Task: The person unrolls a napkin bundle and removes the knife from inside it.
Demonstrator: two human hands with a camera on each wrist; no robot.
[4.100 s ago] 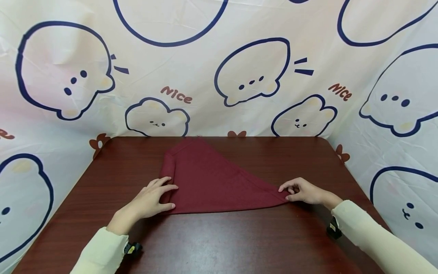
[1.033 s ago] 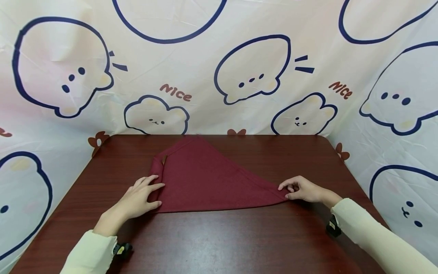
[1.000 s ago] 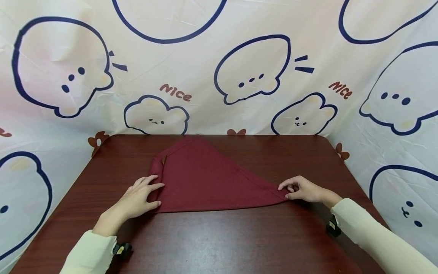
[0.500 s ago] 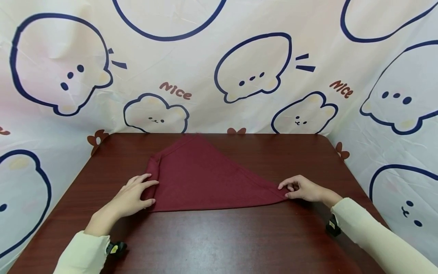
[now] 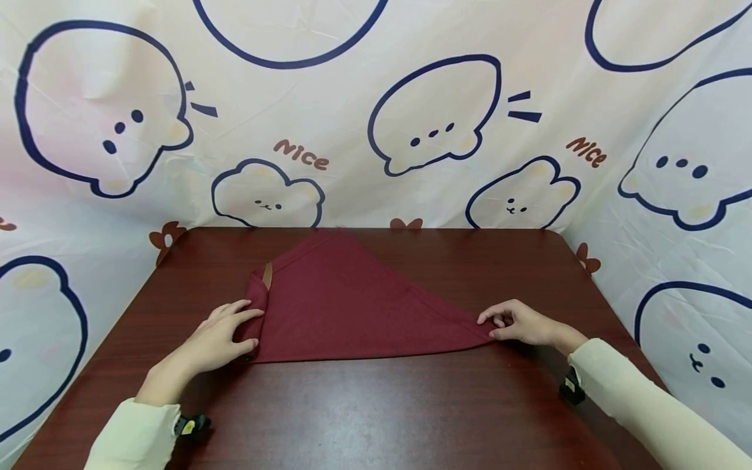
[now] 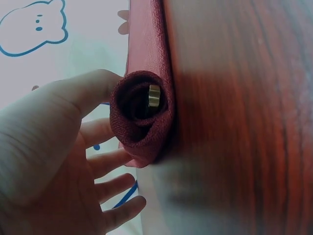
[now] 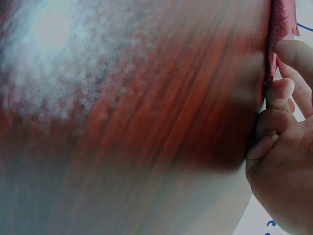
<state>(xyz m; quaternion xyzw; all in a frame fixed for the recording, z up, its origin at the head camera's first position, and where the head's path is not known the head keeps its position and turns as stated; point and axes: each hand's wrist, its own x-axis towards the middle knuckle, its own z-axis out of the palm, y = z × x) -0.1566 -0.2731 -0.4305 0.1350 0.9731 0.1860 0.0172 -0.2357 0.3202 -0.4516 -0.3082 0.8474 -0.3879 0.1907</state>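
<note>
A maroon cloth, folded into a rough triangle, lies over the table with its left end rolled up. My left hand holds that roll, thumb on one side and fingertips on the other, the outer fingers spread apart. Inside the roll's near opening shows a gold-coloured end. A brown, pointed tip sticks out at the roll's far end; whatever lies between is hidden in the cloth. My right hand pinches the right corner of the cloth between thumb and fingers, the other fingers curled.
The dark brown wooden table has a glossy top and rounded far corners. A pale printed sheet hangs behind it and along both sides. Each sleeve carries a small black device near the wrist.
My left hand and the roll have moved left, so more of the cloth lies flat and the roll is thinner. The brown tip now shows more. My right hand has stayed at its corner.
</note>
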